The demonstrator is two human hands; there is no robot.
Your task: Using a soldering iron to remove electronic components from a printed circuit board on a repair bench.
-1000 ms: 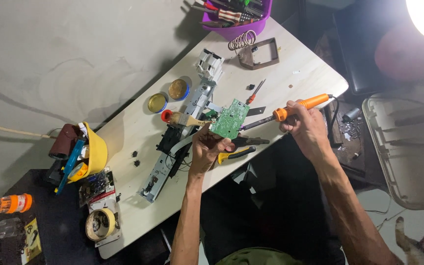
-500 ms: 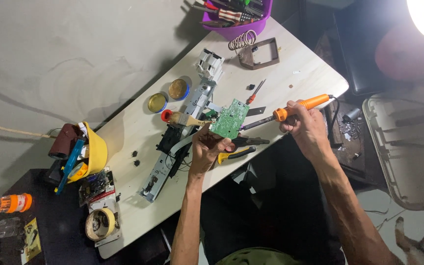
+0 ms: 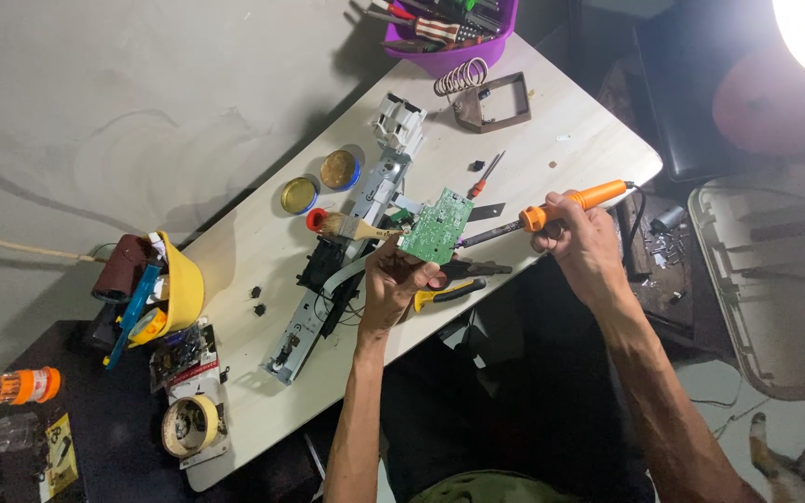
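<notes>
circuit board: a small green circuit board (image 3: 436, 226) is held up off the desk (image 3: 235, 251), above its near long edge at about the middle — tilted, one flat face toward the camera.
handling: judged light, stiff and thin; brittle at the corners and sensitive on the populated face, so best taken by the bare edges, never across the parts.
left hand: the left hand (image 3: 395, 282) comes up from below the near edge, forearm almost upright in the view, fingers closed on the lower edge of the board — a narrow pinch, thumb side toward the board.
soldering iron: an orange-handled soldering iron (image 3: 552, 210) lies nearly level, its dark shaft pointing at the right edge of the board; whether the tip touches the board cannot be told.
right hand: the right hand (image 3: 581, 240) is wrapped round the orange handle near its front collar, a closed pen-like grip, wrist bent inward, forearm running off toward the lower right.
nearby on desk: a brush (image 3: 351, 224) with a red end just left of the board; yellow-handled pliers (image 3: 449, 294) at the near edge beneath the left hand; a long dismantled metal-and-plastic assembly (image 3: 347, 247) running down the middle of the desk.
</notes>
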